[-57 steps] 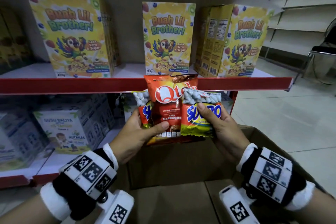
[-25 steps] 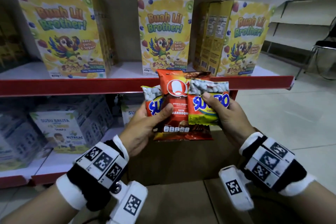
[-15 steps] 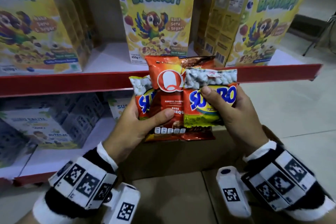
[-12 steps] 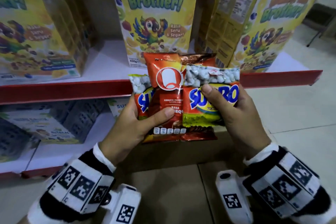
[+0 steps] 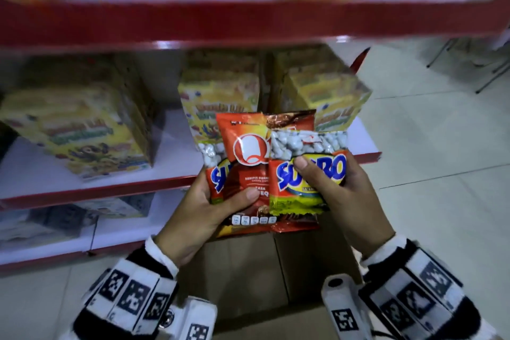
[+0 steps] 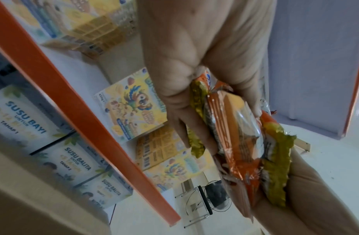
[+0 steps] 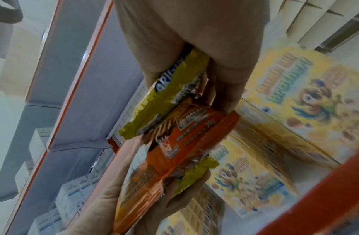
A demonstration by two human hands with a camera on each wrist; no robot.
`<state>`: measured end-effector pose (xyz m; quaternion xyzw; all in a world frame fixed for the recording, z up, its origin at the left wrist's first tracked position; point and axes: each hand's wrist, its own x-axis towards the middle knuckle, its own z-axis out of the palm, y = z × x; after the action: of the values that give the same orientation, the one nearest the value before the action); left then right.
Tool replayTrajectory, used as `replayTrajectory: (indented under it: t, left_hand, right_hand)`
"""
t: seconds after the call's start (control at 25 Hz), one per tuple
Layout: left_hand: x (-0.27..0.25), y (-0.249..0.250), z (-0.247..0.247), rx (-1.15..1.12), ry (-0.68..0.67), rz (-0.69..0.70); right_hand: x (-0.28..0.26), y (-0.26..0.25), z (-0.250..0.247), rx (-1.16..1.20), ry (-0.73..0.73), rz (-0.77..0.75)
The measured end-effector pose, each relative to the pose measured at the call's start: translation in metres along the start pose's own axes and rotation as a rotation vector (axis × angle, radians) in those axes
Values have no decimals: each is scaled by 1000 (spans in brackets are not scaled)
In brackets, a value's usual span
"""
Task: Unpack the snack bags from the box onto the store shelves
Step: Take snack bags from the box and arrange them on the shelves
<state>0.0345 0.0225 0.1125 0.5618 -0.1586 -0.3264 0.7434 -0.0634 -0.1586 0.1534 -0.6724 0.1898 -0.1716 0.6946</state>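
so both hands are up in front of the shelves w/ a fanned bunch of snack bags. left hand (image 5: 198,218) has its thumb pressed across the front of the orange-red Q bag (image 5: 248,174), fingers curled behind, and it's also got a small Sukro-type bag (image 5: 215,174) tucked at the left edge of the bunch. right hand (image 5: 350,201) pinches the other small bag (image 5: 306,174), the one w/ white nuts showing thru the clear top, thumb on the blue lettering, fingers wrapped round the back. that bag overlaps the Q bag's right side, all 3 touching

wrist cams show the same thing from below: crimped yellow-green bottom edges of the small bags either side of the orange one, squeezed btwn the two palms

bunch is held above the open cardboard box (image 5: 248,279), just in front of the red-edged shelf (image 5: 96,190) w/ yellow cereal boxes (image 5: 82,130) on it, pretty blurry. another red shelf edge (image 5: 248,19) runs across higher up. milk cartons (image 6: 26,117) on the shelf under the cereal
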Motion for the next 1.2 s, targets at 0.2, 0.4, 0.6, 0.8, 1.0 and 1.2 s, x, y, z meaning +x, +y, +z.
replayTrajectory:
  t: [0.2,0.4,0.6,0.8,1.0,1.2]
  left_hand:
    - [-24,123,43,-30,-21,3]
    - [-43,253,77,-17,-65,31]
    - [-58,333,113,-13,-105,61]
    - [-63,391,151,46,-26,223]
    - [-65,439,177,91,36,394]
    - [-79,459,181,113,99,442]
  right_hand:
    - [-11,-132,2,-26,-27,-57]
    - [-19,-264,9,17,-30,-120]
    - [-32,-356,6,29,-32,-215]
    - [-42,-430,0,-5,-11,-321]
    - [-44,-484,-13,-49,-59,-415]
    - [-38,-512,-24,-4,-159,-454]
